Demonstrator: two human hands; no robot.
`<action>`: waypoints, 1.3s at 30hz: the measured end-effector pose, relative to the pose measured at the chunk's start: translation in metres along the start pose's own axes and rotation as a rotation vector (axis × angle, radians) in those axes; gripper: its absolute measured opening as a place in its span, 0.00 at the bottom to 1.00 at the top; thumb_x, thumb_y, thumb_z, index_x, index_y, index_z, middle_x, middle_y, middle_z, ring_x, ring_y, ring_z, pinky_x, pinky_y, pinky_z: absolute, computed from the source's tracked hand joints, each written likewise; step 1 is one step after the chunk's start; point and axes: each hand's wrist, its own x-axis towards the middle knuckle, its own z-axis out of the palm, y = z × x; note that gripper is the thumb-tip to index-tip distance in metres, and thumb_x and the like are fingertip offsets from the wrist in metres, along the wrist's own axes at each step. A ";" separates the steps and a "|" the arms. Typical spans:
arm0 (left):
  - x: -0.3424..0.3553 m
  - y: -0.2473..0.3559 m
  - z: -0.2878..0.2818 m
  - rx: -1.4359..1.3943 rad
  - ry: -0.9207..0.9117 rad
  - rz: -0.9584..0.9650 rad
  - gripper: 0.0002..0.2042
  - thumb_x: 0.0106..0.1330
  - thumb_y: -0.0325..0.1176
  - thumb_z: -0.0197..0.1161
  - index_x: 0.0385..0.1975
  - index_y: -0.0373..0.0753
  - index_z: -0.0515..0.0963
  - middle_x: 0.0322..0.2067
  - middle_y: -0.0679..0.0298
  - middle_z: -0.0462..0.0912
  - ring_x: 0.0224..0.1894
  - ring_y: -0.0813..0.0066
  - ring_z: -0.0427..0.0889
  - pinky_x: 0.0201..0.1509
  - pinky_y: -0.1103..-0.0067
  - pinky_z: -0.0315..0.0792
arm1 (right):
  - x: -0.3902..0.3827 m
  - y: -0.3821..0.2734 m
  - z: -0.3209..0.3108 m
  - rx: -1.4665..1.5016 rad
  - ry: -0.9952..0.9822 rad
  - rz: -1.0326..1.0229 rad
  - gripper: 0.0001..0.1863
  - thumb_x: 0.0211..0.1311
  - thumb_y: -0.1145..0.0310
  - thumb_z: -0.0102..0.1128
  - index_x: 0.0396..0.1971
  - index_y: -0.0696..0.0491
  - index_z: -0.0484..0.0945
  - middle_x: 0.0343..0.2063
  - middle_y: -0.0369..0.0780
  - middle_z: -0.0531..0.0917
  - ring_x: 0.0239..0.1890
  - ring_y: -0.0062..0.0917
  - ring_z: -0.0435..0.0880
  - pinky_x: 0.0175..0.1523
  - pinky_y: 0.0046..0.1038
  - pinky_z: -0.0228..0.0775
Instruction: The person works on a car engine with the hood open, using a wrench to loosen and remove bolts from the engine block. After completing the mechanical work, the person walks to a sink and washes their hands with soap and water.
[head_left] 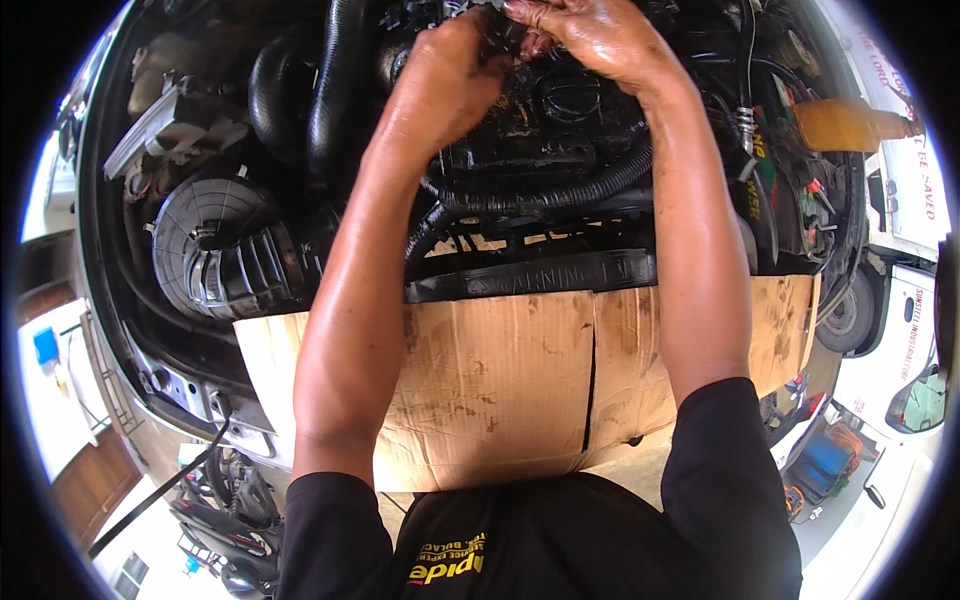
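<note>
Both my hands reach into an engine bay, close together over the far part of a dark, oily engine [530, 150]. My left hand [455, 75] is closed, its fingers bent down among the engine parts and mostly hidden. My right hand [595, 40] comes in from the other side, oily, with curled fingers meeting near the left hand's fingertips. Whatever lies between the fingers is too dark and too near the upper edge to make out. Just below my right hand sits a round black cap [570, 97] on the engine.
A cardboard sheet [490, 390] covers the car's front edge beneath my forearms. To the left are a round black air filter housing [215, 240] and thick black hoses [335, 100]. At right stand a bottle of amber liquid [845, 125] and a battery [757, 185]. A thin rod [160, 490] slants at lower left.
</note>
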 end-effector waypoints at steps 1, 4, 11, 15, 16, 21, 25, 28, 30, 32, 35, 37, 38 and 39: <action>-0.002 -0.003 -0.001 -0.156 -0.051 -0.009 0.15 0.67 0.23 0.65 0.52 0.25 0.78 0.42 0.42 0.88 0.49 0.48 0.89 0.54 0.66 0.80 | -0.002 -0.009 -0.002 -0.031 -0.066 0.011 0.02 0.70 0.76 0.67 0.39 0.55 0.82 0.27 0.33 0.83 0.27 0.20 0.83 0.32 0.26 0.80; -0.005 -0.001 -0.005 -0.389 -0.153 0.005 0.15 0.71 0.27 0.65 0.56 0.32 0.82 0.42 0.55 0.91 0.49 0.68 0.89 0.58 0.70 0.79 | -0.024 -0.065 -0.013 -0.191 -0.121 0.128 0.03 0.71 0.72 0.67 0.39 0.55 0.82 0.31 0.36 0.85 0.31 0.22 0.86 0.38 0.26 0.82; -0.008 0.002 -0.022 -0.406 -0.432 -0.039 0.13 0.73 0.36 0.68 0.50 0.34 0.85 0.40 0.60 0.91 0.44 0.78 0.85 0.59 0.76 0.76 | -0.086 -0.097 0.000 -0.300 -0.135 0.220 0.09 0.71 0.69 0.69 0.43 0.54 0.79 0.29 0.34 0.86 0.29 0.16 0.85 0.35 0.21 0.78; -0.003 0.019 -0.039 -0.238 -0.307 0.024 0.15 0.73 0.35 0.67 0.54 0.35 0.84 0.46 0.56 0.90 0.49 0.72 0.87 0.60 0.75 0.76 | -0.114 -0.079 0.023 -0.331 0.185 0.243 0.10 0.69 0.73 0.70 0.36 0.58 0.75 0.28 0.38 0.86 0.31 0.19 0.88 0.36 0.22 0.82; 0.004 0.003 -0.036 -0.276 -0.251 0.076 0.16 0.73 0.37 0.67 0.55 0.35 0.84 0.49 0.53 0.89 0.51 0.64 0.88 0.60 0.73 0.76 | -0.120 -0.065 0.031 -0.312 0.243 0.220 0.10 0.69 0.73 0.70 0.35 0.58 0.75 0.28 0.38 0.86 0.31 0.18 0.88 0.37 0.22 0.82; 0.006 -0.019 -0.033 -0.209 0.199 -0.007 0.14 0.71 0.34 0.66 0.52 0.34 0.84 0.45 0.45 0.88 0.52 0.48 0.87 0.58 0.64 0.78 | -0.133 -0.067 0.052 -0.722 0.247 0.235 0.10 0.65 0.74 0.73 0.34 0.60 0.78 0.31 0.36 0.85 0.35 0.16 0.84 0.43 0.22 0.78; 0.006 -0.009 -0.041 -0.228 0.183 -0.040 0.15 0.73 0.34 0.65 0.52 0.29 0.82 0.47 0.42 0.87 0.55 0.47 0.85 0.57 0.64 0.77 | -0.138 -0.063 0.053 -0.747 0.178 0.266 0.09 0.65 0.74 0.73 0.35 0.60 0.79 0.37 0.39 0.86 0.39 0.18 0.84 0.47 0.24 0.79; 0.002 -0.011 -0.042 -0.242 0.009 -0.053 0.16 0.73 0.36 0.64 0.53 0.31 0.82 0.48 0.43 0.87 0.53 0.46 0.85 0.58 0.63 0.77 | -0.139 -0.063 0.056 -0.778 0.126 0.178 0.10 0.64 0.75 0.72 0.34 0.61 0.78 0.44 0.42 0.85 0.43 0.23 0.86 0.50 0.26 0.80; -0.001 -0.021 -0.036 0.005 -0.085 0.087 0.14 0.74 0.36 0.64 0.53 0.37 0.84 0.46 0.48 0.88 0.49 0.48 0.86 0.56 0.64 0.78 | -0.138 -0.062 0.060 -0.884 0.109 0.041 0.10 0.63 0.76 0.72 0.33 0.62 0.77 0.44 0.44 0.85 0.43 0.28 0.87 0.50 0.27 0.79; -0.006 -0.025 -0.034 0.035 -0.229 0.069 0.14 0.74 0.36 0.63 0.52 0.36 0.84 0.45 0.46 0.87 0.50 0.44 0.84 0.57 0.61 0.77 | -0.137 -0.064 0.062 -0.941 0.072 -0.007 0.09 0.62 0.78 0.71 0.33 0.62 0.77 0.43 0.46 0.86 0.44 0.32 0.88 0.50 0.28 0.79; -0.012 -0.016 -0.045 0.070 -0.302 0.043 0.15 0.74 0.37 0.62 0.52 0.35 0.84 0.44 0.44 0.86 0.50 0.43 0.83 0.57 0.59 0.77 | -0.140 -0.070 0.063 -0.964 0.001 0.039 0.08 0.61 0.80 0.70 0.33 0.63 0.77 0.39 0.48 0.85 0.45 0.37 0.89 0.49 0.30 0.78; -0.012 -0.014 -0.050 0.081 -0.290 0.028 0.15 0.74 0.38 0.61 0.52 0.35 0.83 0.43 0.44 0.86 0.50 0.43 0.83 0.58 0.59 0.76 | -0.143 -0.073 0.063 -0.973 -0.038 0.037 0.08 0.61 0.81 0.69 0.33 0.63 0.77 0.37 0.48 0.85 0.44 0.37 0.89 0.48 0.30 0.78; -0.012 -0.016 -0.050 0.079 -0.282 0.024 0.15 0.74 0.37 0.61 0.52 0.35 0.83 0.44 0.44 0.86 0.51 0.43 0.83 0.58 0.59 0.76 | -0.144 -0.073 0.064 -0.983 -0.041 0.022 0.08 0.60 0.82 0.69 0.33 0.63 0.76 0.34 0.48 0.84 0.40 0.37 0.88 0.48 0.29 0.77; -0.011 -0.017 -0.050 0.076 -0.277 0.019 0.15 0.74 0.37 0.61 0.53 0.34 0.83 0.44 0.44 0.86 0.51 0.43 0.83 0.58 0.59 0.76 | -0.143 -0.073 0.065 -0.992 -0.038 0.002 0.08 0.60 0.82 0.69 0.34 0.63 0.76 0.33 0.47 0.84 0.39 0.37 0.87 0.47 0.28 0.77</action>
